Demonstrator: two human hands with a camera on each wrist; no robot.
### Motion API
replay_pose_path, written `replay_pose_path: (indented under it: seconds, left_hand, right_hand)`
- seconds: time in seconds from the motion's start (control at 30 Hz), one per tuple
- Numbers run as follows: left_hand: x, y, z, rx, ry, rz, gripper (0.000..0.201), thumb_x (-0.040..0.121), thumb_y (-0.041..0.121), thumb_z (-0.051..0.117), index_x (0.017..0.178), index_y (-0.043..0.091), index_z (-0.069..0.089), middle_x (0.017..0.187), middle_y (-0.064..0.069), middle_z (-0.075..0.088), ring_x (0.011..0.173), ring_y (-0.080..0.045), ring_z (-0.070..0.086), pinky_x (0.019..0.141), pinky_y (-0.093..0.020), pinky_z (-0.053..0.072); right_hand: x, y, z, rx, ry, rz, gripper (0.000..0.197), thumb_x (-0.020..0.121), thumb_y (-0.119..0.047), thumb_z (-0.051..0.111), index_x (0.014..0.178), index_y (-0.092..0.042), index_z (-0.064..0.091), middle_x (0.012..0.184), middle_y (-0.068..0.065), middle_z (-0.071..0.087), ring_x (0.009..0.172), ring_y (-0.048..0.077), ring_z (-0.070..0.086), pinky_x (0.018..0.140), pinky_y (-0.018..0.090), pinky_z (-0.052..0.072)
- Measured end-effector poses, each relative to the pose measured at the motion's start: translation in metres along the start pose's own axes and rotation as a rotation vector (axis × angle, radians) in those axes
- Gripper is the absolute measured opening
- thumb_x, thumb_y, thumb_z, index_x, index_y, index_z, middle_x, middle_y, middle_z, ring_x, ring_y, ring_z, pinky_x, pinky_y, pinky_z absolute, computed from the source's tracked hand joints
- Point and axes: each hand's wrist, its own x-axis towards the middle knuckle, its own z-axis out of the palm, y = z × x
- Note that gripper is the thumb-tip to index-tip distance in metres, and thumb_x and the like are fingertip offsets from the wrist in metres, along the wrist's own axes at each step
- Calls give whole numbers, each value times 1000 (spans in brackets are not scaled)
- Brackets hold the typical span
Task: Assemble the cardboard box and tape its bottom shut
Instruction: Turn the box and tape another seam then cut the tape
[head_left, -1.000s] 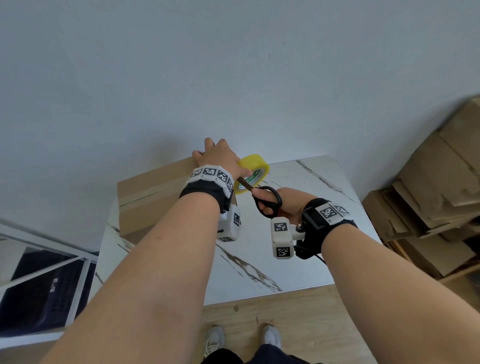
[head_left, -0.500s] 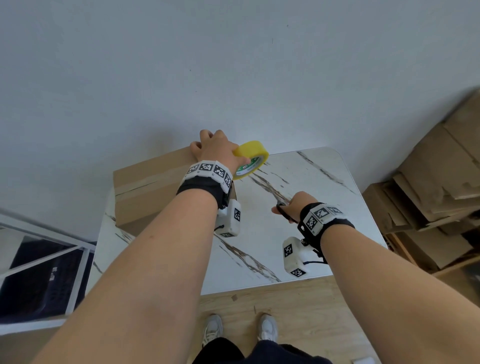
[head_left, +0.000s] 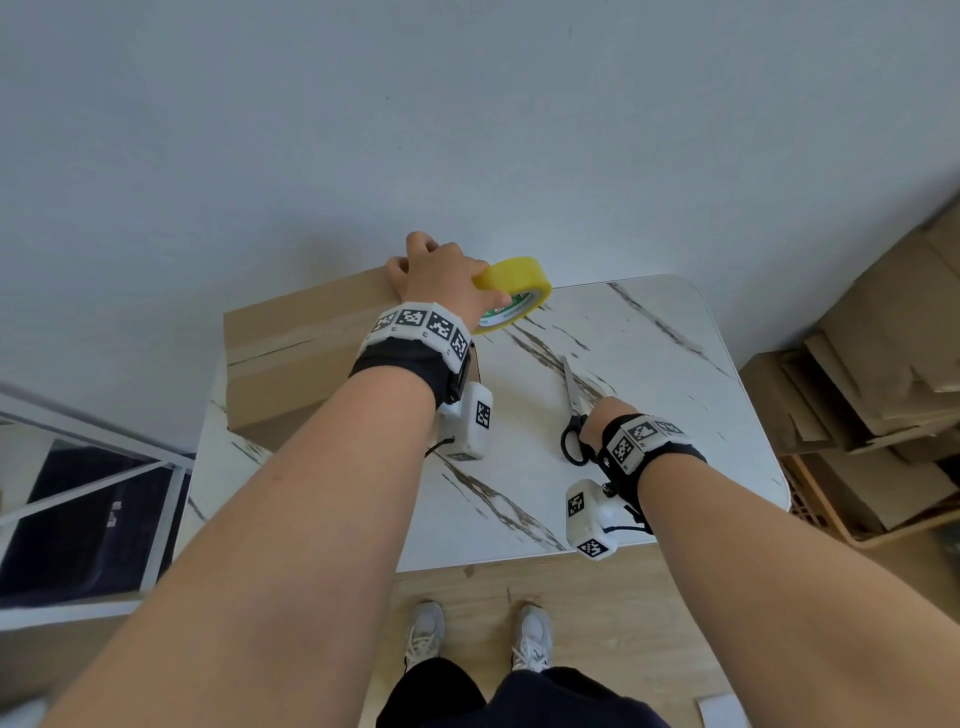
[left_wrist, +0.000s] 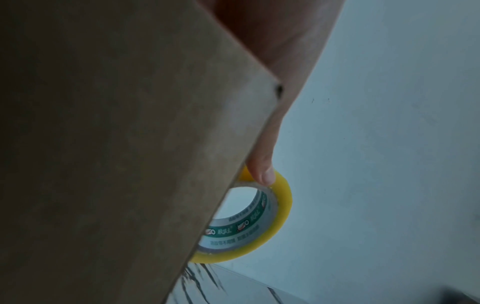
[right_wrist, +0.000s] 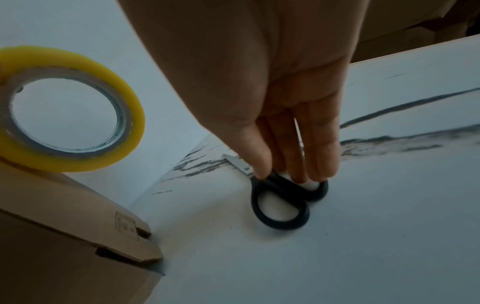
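A brown cardboard box (head_left: 291, 364) lies on the left of the marble table (head_left: 649, 389), with a strip of clear tape along its top seam. My left hand (head_left: 441, 275) rests on the box's far right end and grips a yellow tape roll (head_left: 519, 280) held just past that end. In the left wrist view, one fingertip (left_wrist: 262, 168) presses the roll (left_wrist: 281, 205) beside the box wall (left_wrist: 103, 144). Black-handled scissors (head_left: 574, 410) lie flat on the table. My right hand (right_wrist: 293, 176) touches their handles (right_wrist: 280, 207) with straight fingertips.
Flattened cardboard (head_left: 883, 364) is stacked on the floor right of the table. A white-framed rack (head_left: 104, 493) stands at the left. A grey wall runs directly behind the table. The wooden floor and my shoes (head_left: 426, 634) lie below the table's near edge.
My right hand carried the scissors away from the roll, down and to the right, and set them flat on the table. My left hand stayed on the box's end with the roll.
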Motion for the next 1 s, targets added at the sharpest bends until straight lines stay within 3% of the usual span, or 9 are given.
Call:
replay_pose_path:
  seconds: [0.1,0.17,0.27,0.4,0.5,0.63,0.73,0.83,1.0]
  left_hand:
    - [6,-3,4,36,-25,25,36,81,58,58,104,32,68,105,7,49,125,-23,28,104,-42,25]
    - [9,-6,6,50,-34,49,40,78,61,60,108,35,67,109,9,54,124,-21,29,101,-42,26]
    - [10,-8,6,93,-46,102,45,77,63,60,116,40,62,114,10,54,122,-21,30,96,-41,25]
    - [5,-6,3,147,-48,187,40,79,58,62,116,42,62,127,12,50,125,-21,30,100,-41,24]
    - [1,-6,3,150,-53,218,40,79,59,62,116,43,62,134,14,45,129,-19,28,104,-39,23]
    - [-2,-11,4,36,-96,211,50,76,55,68,123,41,60,148,9,36,139,-20,21,114,-40,16]
    - [-5,-18,-5,-209,-108,156,62,82,48,66,139,34,47,157,5,24,146,-18,15,120,-38,13]
    - [-5,-30,-18,-363,-51,76,47,99,33,44,144,23,40,159,-1,21,148,-18,15,121,-36,10]
    - [-8,-51,-10,-50,-166,46,55,98,47,36,150,35,22,161,1,11,149,-21,3,121,-46,3]
  right_hand:
    - [6,2,-4,121,19,34,27,96,-18,51,71,-9,45,64,5,49,56,18,47,59,28,44]
    - [9,2,-12,281,118,0,21,96,-24,53,98,-4,59,83,9,61,77,26,60,75,34,50]
    - [9,-5,-33,515,304,-121,59,88,-19,64,141,-12,40,134,13,53,120,30,53,97,35,44]
    - [-1,-22,-61,579,415,-373,91,78,-14,73,152,-27,22,153,5,32,140,25,33,109,37,36]
    - [-8,-35,-68,525,394,-471,84,78,-14,72,149,-30,32,150,1,40,138,22,36,110,34,35]
    - [-15,-49,-68,456,423,-421,35,85,-17,57,120,-20,58,116,4,65,108,27,60,89,34,48]
    - [-16,-52,-66,434,442,-386,38,82,-20,64,119,-20,58,114,7,65,106,29,61,87,36,50]
    - [-16,-51,-61,444,446,-342,45,81,-24,67,125,-20,56,117,9,63,110,32,58,91,39,50]
    - [-18,-52,-54,462,458,-299,50,81,-29,67,128,-21,53,119,10,62,112,32,56,92,41,50]
